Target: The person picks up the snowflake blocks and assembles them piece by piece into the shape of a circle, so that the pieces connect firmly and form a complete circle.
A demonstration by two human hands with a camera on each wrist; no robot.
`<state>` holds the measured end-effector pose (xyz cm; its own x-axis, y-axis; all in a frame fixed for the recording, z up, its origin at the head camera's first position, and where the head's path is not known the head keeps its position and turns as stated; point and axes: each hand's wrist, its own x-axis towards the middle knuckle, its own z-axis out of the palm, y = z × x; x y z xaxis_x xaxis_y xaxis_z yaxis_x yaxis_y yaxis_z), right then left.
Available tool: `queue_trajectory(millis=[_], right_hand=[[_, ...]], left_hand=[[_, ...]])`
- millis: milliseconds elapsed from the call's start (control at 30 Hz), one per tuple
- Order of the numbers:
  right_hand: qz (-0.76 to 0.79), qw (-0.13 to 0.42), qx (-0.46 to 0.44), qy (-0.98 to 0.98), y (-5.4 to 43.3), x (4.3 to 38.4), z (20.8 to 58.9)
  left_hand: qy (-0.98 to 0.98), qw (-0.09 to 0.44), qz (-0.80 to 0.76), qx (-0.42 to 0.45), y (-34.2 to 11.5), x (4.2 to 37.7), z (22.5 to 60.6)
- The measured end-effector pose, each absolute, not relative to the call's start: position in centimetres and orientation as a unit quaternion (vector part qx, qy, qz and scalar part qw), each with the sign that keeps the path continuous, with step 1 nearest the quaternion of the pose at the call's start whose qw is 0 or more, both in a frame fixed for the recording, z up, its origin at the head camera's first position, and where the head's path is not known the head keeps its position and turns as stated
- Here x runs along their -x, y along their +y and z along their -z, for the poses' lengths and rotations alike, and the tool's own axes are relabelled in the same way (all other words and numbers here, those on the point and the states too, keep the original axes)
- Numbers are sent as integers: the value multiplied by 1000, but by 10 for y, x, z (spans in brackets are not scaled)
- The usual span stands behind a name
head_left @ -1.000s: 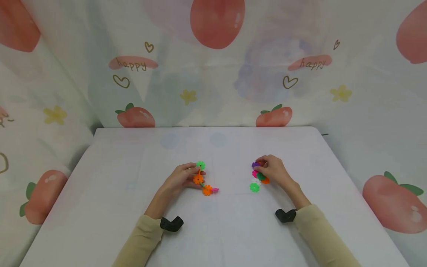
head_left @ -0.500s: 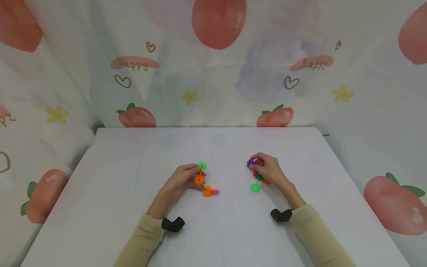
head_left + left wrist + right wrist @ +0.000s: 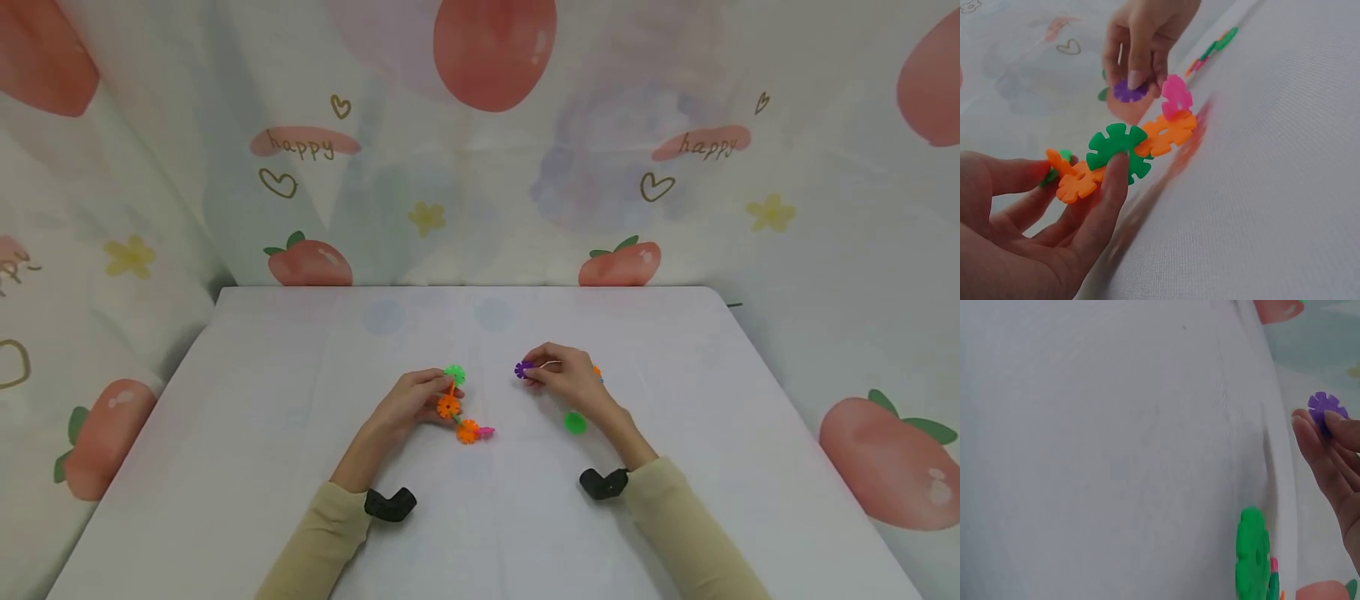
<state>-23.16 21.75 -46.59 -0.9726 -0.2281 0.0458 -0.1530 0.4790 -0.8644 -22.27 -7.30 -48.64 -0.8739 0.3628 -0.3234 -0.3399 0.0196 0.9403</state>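
At the left of the white table [image 3: 300,500], a beige sleeve [image 3: 315,529] ends at a black mount [image 3: 390,505], and beyond it the left hand [image 3: 405,406] holds a chain [image 3: 448,406] of notched discs. Its fingers are bent only partway, a gap showing between them, with tips against the orange piece near one end and on the dark green disc [image 3: 1113,147]. That spread grip probably keeps the jointed string from sagging or twisting, and leaves the pink disc [image 3: 486,432] at the other end sticking out free. From the shadow on the cloth, the chain seems to be held off the surface.

Across a gap, well apart from the chain, the right hand [image 3: 570,379] pinches a purple disc [image 3: 523,369] between thumb and fingers, the tips closed upon it. Gripped from one side, it shows its far notches uncovered, likely so that edge is free to use.

Farther right, a bright green disc [image 3: 575,423] lies on the table near the right wrist, and an orange disc [image 3: 597,372] peeks out past the knuckles. Other loose pieces may lie between them, but the hand hides that spot in the head view.
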Motion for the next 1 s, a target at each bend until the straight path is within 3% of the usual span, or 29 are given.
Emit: queue_trajectory(millis=[700, 1000], right_hand=[[468, 50, 178, 864, 163, 239, 459], [435, -4, 236, 869, 153, 240, 457]], left_hand=[[674, 251, -695, -15, -72, 221, 486], [664, 248, -705, -17, -73, 221, 488]])
